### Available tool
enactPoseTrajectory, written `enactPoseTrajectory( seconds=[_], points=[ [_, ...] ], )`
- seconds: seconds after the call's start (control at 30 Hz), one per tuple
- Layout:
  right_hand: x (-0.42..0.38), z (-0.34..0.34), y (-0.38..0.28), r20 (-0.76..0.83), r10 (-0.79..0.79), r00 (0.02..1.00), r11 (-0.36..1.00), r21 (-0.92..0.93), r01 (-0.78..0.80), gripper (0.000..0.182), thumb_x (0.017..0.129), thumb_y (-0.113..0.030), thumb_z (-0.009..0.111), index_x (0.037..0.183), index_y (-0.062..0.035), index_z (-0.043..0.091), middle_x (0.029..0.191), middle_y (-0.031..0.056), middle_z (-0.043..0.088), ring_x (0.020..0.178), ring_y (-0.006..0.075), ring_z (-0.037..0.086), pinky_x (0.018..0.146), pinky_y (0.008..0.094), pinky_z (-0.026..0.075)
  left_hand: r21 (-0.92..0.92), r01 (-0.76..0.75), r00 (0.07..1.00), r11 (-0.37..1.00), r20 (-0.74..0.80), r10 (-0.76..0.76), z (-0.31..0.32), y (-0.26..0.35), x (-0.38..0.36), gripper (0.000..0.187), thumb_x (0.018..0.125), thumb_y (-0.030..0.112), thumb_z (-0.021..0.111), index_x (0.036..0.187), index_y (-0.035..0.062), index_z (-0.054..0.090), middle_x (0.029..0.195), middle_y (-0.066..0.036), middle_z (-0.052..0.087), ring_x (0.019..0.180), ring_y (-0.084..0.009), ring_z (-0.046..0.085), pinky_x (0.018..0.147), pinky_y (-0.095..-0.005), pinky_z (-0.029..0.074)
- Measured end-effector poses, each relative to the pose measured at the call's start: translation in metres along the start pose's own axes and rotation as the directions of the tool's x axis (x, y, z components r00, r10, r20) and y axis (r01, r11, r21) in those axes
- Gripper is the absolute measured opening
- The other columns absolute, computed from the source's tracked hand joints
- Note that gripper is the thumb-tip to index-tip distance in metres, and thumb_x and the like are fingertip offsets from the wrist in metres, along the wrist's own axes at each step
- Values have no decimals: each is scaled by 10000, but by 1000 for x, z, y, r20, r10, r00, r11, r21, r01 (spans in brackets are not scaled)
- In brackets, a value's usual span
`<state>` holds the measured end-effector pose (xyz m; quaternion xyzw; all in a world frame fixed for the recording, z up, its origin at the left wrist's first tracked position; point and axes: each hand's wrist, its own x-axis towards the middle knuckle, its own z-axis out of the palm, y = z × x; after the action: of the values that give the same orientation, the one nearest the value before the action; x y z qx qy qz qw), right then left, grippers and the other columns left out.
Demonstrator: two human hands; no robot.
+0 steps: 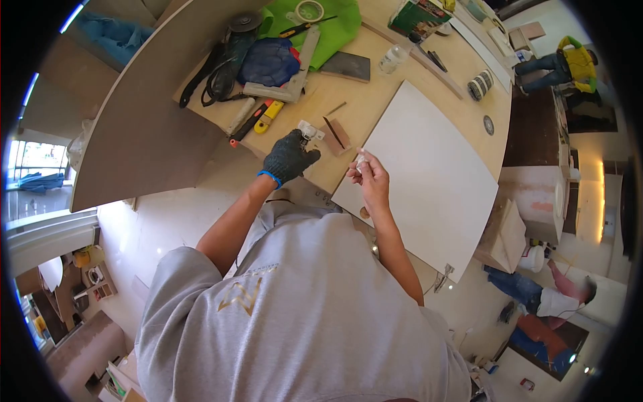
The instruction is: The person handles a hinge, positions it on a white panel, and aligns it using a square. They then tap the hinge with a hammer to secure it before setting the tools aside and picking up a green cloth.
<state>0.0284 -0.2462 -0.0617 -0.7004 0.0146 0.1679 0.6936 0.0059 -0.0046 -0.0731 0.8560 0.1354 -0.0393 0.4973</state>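
My left hand (289,159), in a dark glove with a blue cuff, is over the workbench edge. Its fingers close on a small white and silver piece (309,130), whose exact kind I cannot make out. Just right of that lies a pinkish-brown block (337,137) with a dark strip across it. My bare right hand (372,179) pinches a small crumpled-looking white piece (362,162) between thumb and fingers, above the left edge of a large white panel (429,181). A yellow utility knife (269,116) and a red-and-black one (248,124) lie left of the glove.
On the wooden workbench (375,94) are an angle grinder (242,40), an L-shaped square (295,80), a dark flat block (345,66), a clear jar (393,59) and a tape roll (309,11). A curved brown board (147,120) rises at left. Other people stand at far right.
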Motion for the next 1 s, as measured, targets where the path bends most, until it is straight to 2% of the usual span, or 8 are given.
enactPoseTrajectory(
  seconds=[0.17, 0.27, 0.4, 0.5, 0.6, 0.7, 0.8, 1.0],
  points=[
    [26, -2, 25, 76, 84, 994, 982, -178, -70, 326, 1022, -48, 465, 1286, -14, 652, 999, 118, 665, 774, 144, 669, 665, 268, 530, 119, -76, 995, 990, -55, 83, 7, -8, 1, 501, 836, 350, 786, 1157, -10, 651, 986, -190, 717, 779, -230, 725, 634, -345, 588],
    [40, 2, 26, 102, 3, 995, 949, -313, 29, 301, 961, -13, 507, 1204, -2, 684, 1027, 135, 678, 773, 150, 672, 679, 270, 536, 31, 23, 997, 999, -81, -21, 5, -16, 9, 500, 842, 351, 783, 1144, -26, 656, 972, -162, 707, 797, -201, 713, 653, -324, 595],
    [44, 1, 29, 107, -36, 994, 892, -444, 80, 261, 883, 21, 582, 1117, 5, 697, 1021, 127, 710, 791, 157, 688, 705, 278, 550, -321, 234, 972, 918, 45, -232, -15, -13, 4, 547, 836, 350, 780, 1174, -59, 646, 968, -121, 686, 782, -173, 686, 698, -340, 598],
    [44, 1, 35, 164, -133, 977, 832, -518, 200, 228, 889, 2, 629, 1107, 1, 694, 974, 106, 718, 830, 164, 707, 698, 285, 565, -288, 154, 984, 945, -44, -174, -16, -26, -2, 498, 826, 336, 758, 1119, -56, 668, 907, -163, 709, 766, -214, 702, 651, -358, 575],
    [44, 8, 35, 150, -145, 978, 884, -425, 196, 191, 927, -50, 646, 1103, 12, 688, 951, 111, 714, 831, 163, 719, 664, 288, 574, -379, 219, 971, 899, -2, -237, -16, -25, -10, 509, 822, 337, 757, 1123, -63, 666, 892, -157, 697, 756, -214, 690, 675, -358, 562],
    [39, 16, 14, 128, 34, 991, 919, -395, 19, 165, 968, -59, 610, 1090, 28, 680, 919, 115, 709, 808, 163, 725, 645, 286, 578, -366, 224, 969, 903, -19, -247, -10, -37, -10, 513, 823, 340, 757, 1127, -63, 663, 884, -154, 687, 746, -208, 678, 679, -354, 557],
    [32, 20, 12, 116, 37, 993, 938, -346, 6, 218, 990, -42, 559, 1161, 41, 665, 956, 129, 703, 774, 182, 728, 645, 296, 589, -301, 265, 963, 916, 28, -269, -15, -32, -15, 509, 826, 326, 759, 1130, -69, 661, 887, -147, 686, 742, -206, 672, 671, -351, 563],
    [34, -4, 50, 161, 116, 980, 993, -31, -113, 358, 999, -15, 520, 1342, 67, 583, 1029, 110, 678, 923, 199, 713, 798, 311, 599, -426, 285, 955, 859, 48, -293, -20, -26, -31, 501, 839, 296, 754, 1159, -75, 650, 902, -144, 689, 754, -191, 673, 639, -343, 585]
  ],
)
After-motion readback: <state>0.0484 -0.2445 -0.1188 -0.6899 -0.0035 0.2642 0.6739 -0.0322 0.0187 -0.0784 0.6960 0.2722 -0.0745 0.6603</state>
